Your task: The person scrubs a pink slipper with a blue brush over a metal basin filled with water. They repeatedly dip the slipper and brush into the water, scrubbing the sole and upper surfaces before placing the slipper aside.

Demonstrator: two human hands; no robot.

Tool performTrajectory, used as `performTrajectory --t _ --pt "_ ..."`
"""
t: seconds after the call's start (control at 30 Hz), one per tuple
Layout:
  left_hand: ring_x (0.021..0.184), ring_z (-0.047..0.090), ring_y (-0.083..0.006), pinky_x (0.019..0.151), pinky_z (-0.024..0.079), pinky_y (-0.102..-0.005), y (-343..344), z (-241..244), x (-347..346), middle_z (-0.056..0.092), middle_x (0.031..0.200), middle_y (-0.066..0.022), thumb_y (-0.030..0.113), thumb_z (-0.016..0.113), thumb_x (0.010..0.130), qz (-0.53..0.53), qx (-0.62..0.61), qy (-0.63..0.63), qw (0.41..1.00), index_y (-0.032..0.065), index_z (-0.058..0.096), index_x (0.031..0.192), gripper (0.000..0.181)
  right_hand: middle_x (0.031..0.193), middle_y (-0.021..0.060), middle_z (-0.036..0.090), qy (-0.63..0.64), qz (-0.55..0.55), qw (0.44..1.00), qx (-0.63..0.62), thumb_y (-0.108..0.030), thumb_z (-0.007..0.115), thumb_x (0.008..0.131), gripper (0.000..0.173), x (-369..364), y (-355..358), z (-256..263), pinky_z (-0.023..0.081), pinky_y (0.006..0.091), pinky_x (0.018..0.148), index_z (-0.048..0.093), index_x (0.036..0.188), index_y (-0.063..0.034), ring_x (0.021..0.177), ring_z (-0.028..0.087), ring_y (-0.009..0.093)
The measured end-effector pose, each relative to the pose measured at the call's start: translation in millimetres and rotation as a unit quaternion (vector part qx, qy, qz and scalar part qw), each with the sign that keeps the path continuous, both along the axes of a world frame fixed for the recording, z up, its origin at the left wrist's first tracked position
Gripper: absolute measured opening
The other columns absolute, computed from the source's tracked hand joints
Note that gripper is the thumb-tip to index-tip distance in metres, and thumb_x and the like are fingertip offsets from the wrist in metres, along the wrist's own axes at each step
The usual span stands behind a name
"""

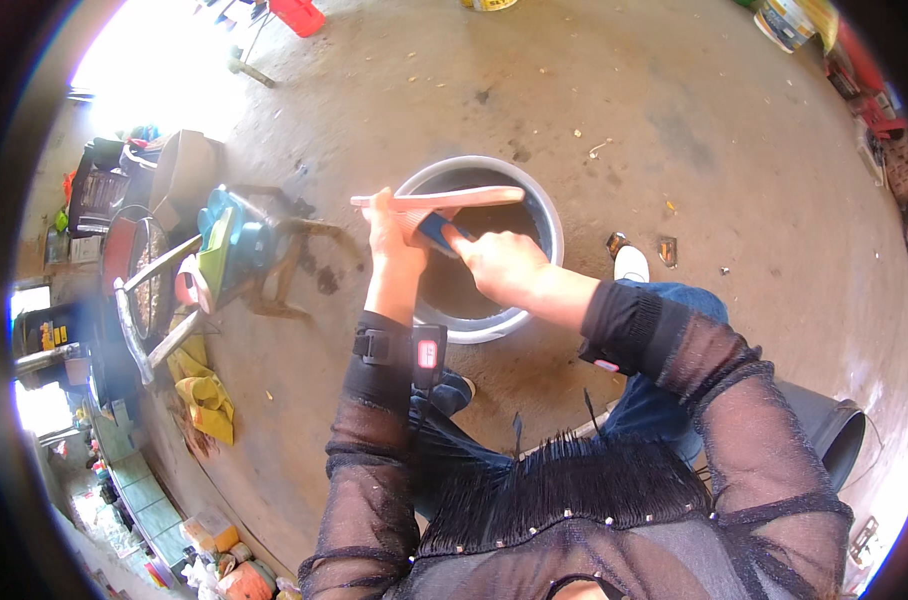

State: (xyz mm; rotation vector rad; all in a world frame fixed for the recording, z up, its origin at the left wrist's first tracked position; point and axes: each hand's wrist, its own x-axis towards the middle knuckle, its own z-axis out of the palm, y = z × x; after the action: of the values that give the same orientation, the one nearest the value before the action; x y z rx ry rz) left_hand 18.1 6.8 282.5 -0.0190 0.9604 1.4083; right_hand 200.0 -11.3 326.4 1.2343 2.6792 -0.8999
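Observation:
My left hand [389,232] grips a pale pink slipper [469,198] by one end, with its sole turned edge-on. In my right hand [506,266] is a blue-backed scrubbing brush [434,228], its bristle side against or very close to the slipper's strap area; contact is partly hidden by the fingers. Both hands are above a round metal basin [553,251] standing on the floor between my feet. Dark, murky water [461,289] lies in the basin.
To the left, a wooden chair or stool [173,337] bears a blue plastic item [255,240] and pink and green slippers [212,266]. A yellow sack [206,401] lies below it. A dark bucket [836,435] rests on its side at my right. Small debris dots the concrete floor [649,150].

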Motion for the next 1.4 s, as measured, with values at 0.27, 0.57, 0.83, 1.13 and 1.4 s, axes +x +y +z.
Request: performTrajectory --t 0.27,0.57,0.83,1.13,1.4 --pt "0.104 0.061 -0.0276 0.089 0.049 -0.0454 -4 2 13 0.062 0.114 -0.0098 0.04 0.068 0.082 0.049 -0.012 0.175 0.983 0.0143 0.049 0.12 0.05 0.095 0.0195 0.069 0.069 -0.025 0.996 0.06 -0.009 0.05 0.087 0.053 -11 9 -26 0.058 0.0426 0.074 0.045 0.14 -0.0122 0.087 0.069 0.034" --pt "0.099 0.061 -0.0303 0.086 0.047 -0.0442 -8 17 -2 0.062 0.107 -0.0124 0.048 0.06 0.086 0.012 0.011 0.128 0.992 0.0061 0.052 0.117 0.053 0.122 0.0179 0.062 0.266 0.001 0.957 0.118 -0.002 0.05 0.087 0.047 -4 21 -35 0.05 0.0414 0.089 0.055 0.133 -0.0109 0.109 0.06 0.036" --pt "0.107 0.062 -0.0339 0.097 0.048 -0.05 -1 6 -17 0.065 0.115 -0.0179 0.047 0.058 0.084 -0.029 0.034 0.02 0.999 0.0014 0.058 0.118 0.057 0.11 0.0253 0.064 0.323 -0.078 0.923 -0.195 -0.024 0.046 0.099 0.03 -15 4 -15 0.049 0.0453 0.09 0.059 0.117 -0.0038 0.103 0.062 0.041" --pt "0.095 0.064 -0.0253 0.083 0.053 -0.0365 -5 -5 26 0.066 0.106 -0.0083 0.047 0.061 0.083 0.007 -0.029 0.064 0.998 0.0117 0.058 0.113 0.046 0.11 0.022 0.066 0.243 -0.118 0.956 -0.116 -0.02 0.05 0.092 0.03 -9 24 -15 0.05 0.0413 0.088 0.064 0.112 -0.0036 0.103 0.064 0.036" --pt "0.099 0.064 -0.0301 0.086 0.052 -0.0454 -2 5 -2 0.064 0.109 -0.0157 0.045 0.057 0.085 -0.037 0.052 0.012 0.998 0.0036 0.056 0.114 0.051 0.107 0.0176 0.068 0.321 -0.088 0.906 -0.26 -0.015 0.049 0.097 0.029 -15 6 -14 0.047 0.033 0.091 0.062 0.118 0.0006 0.102 0.064 0.026"
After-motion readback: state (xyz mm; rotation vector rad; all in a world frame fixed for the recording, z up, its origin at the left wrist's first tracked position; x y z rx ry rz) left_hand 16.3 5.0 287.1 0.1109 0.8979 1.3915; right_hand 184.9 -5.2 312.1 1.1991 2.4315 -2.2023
